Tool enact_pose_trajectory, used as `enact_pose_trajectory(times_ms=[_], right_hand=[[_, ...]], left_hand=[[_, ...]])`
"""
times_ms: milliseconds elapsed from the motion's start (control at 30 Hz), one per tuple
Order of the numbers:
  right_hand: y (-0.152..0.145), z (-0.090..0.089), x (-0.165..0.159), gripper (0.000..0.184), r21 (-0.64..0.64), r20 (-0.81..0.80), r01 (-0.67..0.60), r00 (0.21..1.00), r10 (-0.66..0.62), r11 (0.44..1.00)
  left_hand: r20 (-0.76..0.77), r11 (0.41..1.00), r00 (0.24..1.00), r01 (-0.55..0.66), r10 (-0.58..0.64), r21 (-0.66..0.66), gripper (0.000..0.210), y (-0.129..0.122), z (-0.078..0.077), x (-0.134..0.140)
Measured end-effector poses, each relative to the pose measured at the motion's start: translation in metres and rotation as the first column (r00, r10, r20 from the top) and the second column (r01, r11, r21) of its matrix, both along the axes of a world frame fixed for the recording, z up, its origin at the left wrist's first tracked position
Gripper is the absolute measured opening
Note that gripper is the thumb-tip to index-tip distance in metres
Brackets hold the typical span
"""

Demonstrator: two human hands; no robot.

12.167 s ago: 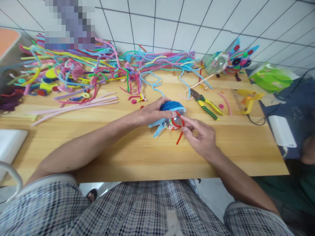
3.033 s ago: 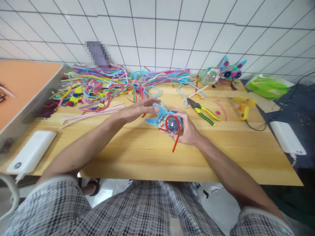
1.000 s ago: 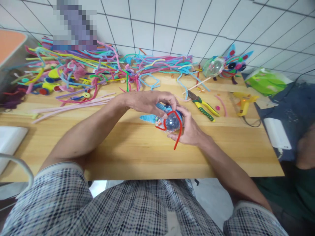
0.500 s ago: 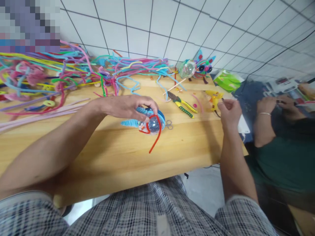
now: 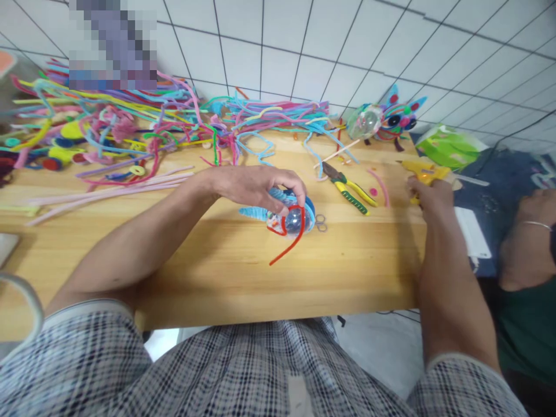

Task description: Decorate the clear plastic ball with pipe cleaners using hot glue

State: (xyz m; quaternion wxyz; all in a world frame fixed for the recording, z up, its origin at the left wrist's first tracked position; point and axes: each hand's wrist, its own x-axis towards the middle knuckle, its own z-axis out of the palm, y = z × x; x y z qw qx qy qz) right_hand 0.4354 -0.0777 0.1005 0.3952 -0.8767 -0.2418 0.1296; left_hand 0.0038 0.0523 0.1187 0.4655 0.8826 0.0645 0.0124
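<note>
My left hand [image 5: 269, 188] grips a clear plastic ball [image 5: 295, 220] trimmed with blue pipe cleaner, its fingers pressed to the top. Round the ball bends a red pipe cleaner [image 5: 294, 240], whose loose end reaches toward me over the table. Blue wrapped points [image 5: 252, 214] stick out on the ball's left. At the table's right side, my right hand [image 5: 430, 197] is closed round the handle of a yellow glue gun [image 5: 423, 169], nozzle pointing left. Small scissors [image 5: 321, 223] lie against the ball's right side, partly hidden.
Yellow-green pliers [image 5: 351, 191] lie between my hands. Behind are heaped pipe cleaners [image 5: 278, 113], a finished animal-like figure [image 5: 399, 119] and a green packet [image 5: 449, 146]. A white power bank-like box [image 5: 473, 231] is at the right edge, near another person's arm [image 5: 527, 243].
My right hand has moved from a pinch beside the glue gun to a grip round its handle. My left hand stays on the ball. The view has shifted left.
</note>
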Motion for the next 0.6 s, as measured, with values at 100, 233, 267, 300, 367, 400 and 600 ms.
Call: enact_pose_trajectory(times_ms=[100,233,267,300,367,400,600], right_hand=[[-0.022,0.012,-0.023,0.017,0.14,-0.057,-0.183,0.98,0.192,0.973],[-0.06,0.023,-0.065,0.024,0.176,-0.031,-0.557,0.821,0.57,0.812],[-0.068,0.026,-0.075,0.028,0.154,-0.044,-0.622,0.772,0.634,0.768],[-0.073,0.029,-0.084,0.031,0.122,-0.051,-0.673,0.73,0.681,0.73],[-0.079,0.036,-0.098,0.033,0.048,-0.051,-0.761,0.645,0.762,0.647],[-0.08,0.039,-0.104,0.034,0.014,-0.043,-0.797,0.603,0.796,0.604],[-0.078,0.043,-0.119,0.038,-0.056,0.09,-0.892,0.442,0.892,0.448]], left_hand=[[0.001,1.0,1.0,0.011,-0.011,-0.026,0.045,-0.001,0.002,0.0],[-0.005,0.998,1.0,-0.008,0.007,-0.06,0.048,0.0,0.001,0.0],[-0.008,0.998,1.0,-0.014,0.014,-0.065,0.049,0.0,0.001,0.0],[-0.011,0.997,1.0,-0.018,0.017,-0.07,0.049,0.0,0.001,0.0],[-0.012,0.997,1.0,-0.012,0.011,-0.078,0.049,0.001,0.0,0.0],[-0.008,0.997,1.0,-0.003,0.002,-0.082,0.048,0.001,-0.001,0.0],[0.007,0.996,1.0,0.016,-0.015,-0.085,0.046,0.004,-0.004,0.0]])
